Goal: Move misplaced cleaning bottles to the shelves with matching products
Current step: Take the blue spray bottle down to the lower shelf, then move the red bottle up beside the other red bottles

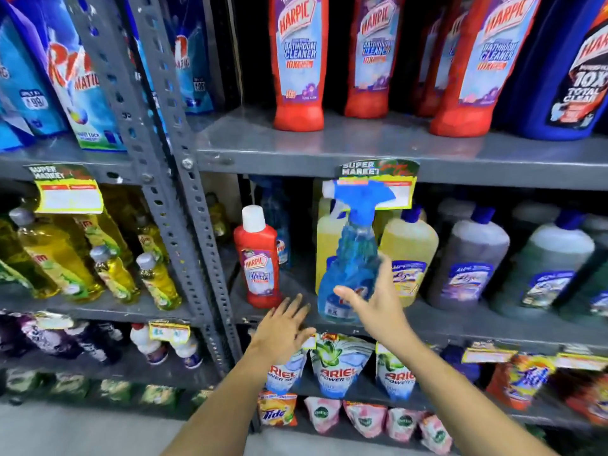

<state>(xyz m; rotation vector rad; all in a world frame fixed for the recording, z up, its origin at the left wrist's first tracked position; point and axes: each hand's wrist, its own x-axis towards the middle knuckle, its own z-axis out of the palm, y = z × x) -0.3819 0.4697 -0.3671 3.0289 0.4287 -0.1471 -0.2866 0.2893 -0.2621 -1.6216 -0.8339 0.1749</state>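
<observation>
A blue spray bottle (352,258) with a blue trigger head is upright at the front edge of the middle shelf (493,327). My right hand (371,297) grips its lower body, thumb across the front and fingers up its right side. A small red Harpic bottle (258,258) with a white cap stands to its left on the same shelf. My left hand (283,324) hovers flat, fingers apart, just below and to the right of that red bottle, holding nothing. Larger red Harpic bottles (301,60) line the top shelf.
Yellow, grey and green floor-cleaner bottles (408,258) fill the middle shelf behind and right of the spray bottle. Yellow dish-liquid bottles (59,258) fill the left rack. A perforated grey upright post (184,225) divides the racks. Ariel pouches (335,366) hang below.
</observation>
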